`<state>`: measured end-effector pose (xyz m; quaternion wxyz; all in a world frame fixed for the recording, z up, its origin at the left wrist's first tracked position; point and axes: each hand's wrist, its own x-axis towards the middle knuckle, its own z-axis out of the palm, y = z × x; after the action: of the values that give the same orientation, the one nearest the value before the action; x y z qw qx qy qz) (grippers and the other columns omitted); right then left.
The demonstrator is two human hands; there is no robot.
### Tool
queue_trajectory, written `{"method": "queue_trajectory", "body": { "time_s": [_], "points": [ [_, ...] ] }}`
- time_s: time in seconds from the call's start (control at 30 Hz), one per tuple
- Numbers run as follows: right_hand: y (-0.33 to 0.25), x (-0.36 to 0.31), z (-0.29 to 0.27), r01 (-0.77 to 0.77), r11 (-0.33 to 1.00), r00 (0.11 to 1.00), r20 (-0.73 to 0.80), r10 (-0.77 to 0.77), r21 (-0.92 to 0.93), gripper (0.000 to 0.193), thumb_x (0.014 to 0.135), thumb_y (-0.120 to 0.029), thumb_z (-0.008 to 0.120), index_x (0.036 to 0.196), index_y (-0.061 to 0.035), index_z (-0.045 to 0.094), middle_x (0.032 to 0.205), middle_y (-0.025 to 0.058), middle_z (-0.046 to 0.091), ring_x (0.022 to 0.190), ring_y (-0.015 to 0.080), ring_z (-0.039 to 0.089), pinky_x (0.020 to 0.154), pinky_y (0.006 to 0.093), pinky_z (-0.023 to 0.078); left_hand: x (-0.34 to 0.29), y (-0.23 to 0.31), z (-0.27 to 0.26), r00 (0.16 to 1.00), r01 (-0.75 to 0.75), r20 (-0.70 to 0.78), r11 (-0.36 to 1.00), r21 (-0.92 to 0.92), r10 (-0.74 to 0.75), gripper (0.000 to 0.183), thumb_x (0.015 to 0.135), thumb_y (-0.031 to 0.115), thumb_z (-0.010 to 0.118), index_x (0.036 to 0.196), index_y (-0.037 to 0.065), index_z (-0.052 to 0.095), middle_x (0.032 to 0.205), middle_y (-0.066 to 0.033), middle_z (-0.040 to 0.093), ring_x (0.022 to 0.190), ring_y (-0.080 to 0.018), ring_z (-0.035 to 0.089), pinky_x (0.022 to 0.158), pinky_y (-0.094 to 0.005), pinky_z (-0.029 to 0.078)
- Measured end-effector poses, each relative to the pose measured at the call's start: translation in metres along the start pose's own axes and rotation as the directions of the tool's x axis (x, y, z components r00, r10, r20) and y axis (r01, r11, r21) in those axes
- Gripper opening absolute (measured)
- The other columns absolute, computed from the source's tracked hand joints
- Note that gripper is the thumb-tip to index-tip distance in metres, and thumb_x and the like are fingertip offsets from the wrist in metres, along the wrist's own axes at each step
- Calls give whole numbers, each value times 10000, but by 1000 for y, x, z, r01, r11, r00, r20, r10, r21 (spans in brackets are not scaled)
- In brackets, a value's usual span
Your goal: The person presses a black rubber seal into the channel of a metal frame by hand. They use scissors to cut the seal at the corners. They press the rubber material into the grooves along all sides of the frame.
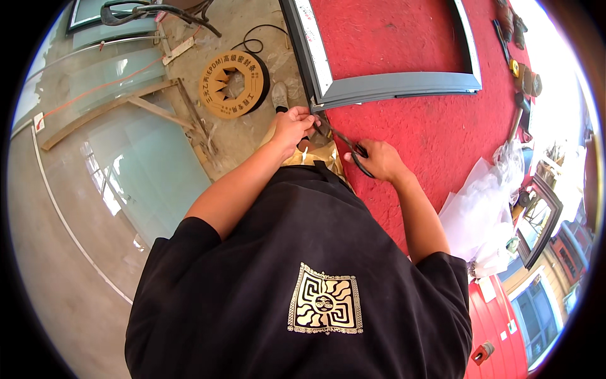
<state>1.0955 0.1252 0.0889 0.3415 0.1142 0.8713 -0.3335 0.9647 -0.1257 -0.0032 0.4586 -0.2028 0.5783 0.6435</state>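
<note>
One pair of dark metal scissors (344, 139) with looped handles is gripped in your right hand (380, 159), near the centre of the frame, its blades pointing up and left toward your left hand (295, 128). Your left fingers are drawn narrow into a pinch just beside the frame's near corner; whether they grip anything you cannot tell from here. That gray window frame (398, 86), smooth, hard-edged and angular, lies at the upper centre on the counter (413, 123), whose red covering looks rough and blotchy. To your upper left, a round cardboard reel (254, 88) with a jagged-edged hole rests on the concrete floor (221, 25), and a thin black strip (268, 26) curls beside it. Farther left are glossy, pale green glass panes (145, 164) and a bare wooden frame (104, 120). At right, crumpled translucent plastic (473, 202) bunches up.
</note>
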Motion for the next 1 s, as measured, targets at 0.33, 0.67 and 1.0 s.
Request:
{"method": "queue_trajectory", "body": {
  "time_s": [0.33,0.67,1.0],
  "points": [
    [-3,5,4,-46,999,999,-18,46,1,644,986,-642,746,1049,-1,755,931,267,754,968,496,730,854,581,558,4,-1,-3,1000,-1,4,1000,11,1,231,1090,48,706,1311,22,644,1199,-69,756,1082,-186,764,917,-326,590],
    [-7,6,2,-52,998,999,3,52,-46,730,982,-732,692,1104,-16,769,964,278,774,1023,500,744,902,597,578,7,-5,-6,1000,2,-1,1000,14,-2,248,1082,59,726,1316,23,653,1172,-60,765,1062,-174,765,906,-314,590],
    [-9,7,-1,-44,999,999,11,44,-17,701,992,-696,706,1065,0,757,937,282,756,993,509,733,871,592,561,8,-4,-6,1000,-7,-4,1000,13,7,256,1073,49,736,1312,12,652,1157,-62,771,1036,-162,761,865,-291,582]
  ]
}}
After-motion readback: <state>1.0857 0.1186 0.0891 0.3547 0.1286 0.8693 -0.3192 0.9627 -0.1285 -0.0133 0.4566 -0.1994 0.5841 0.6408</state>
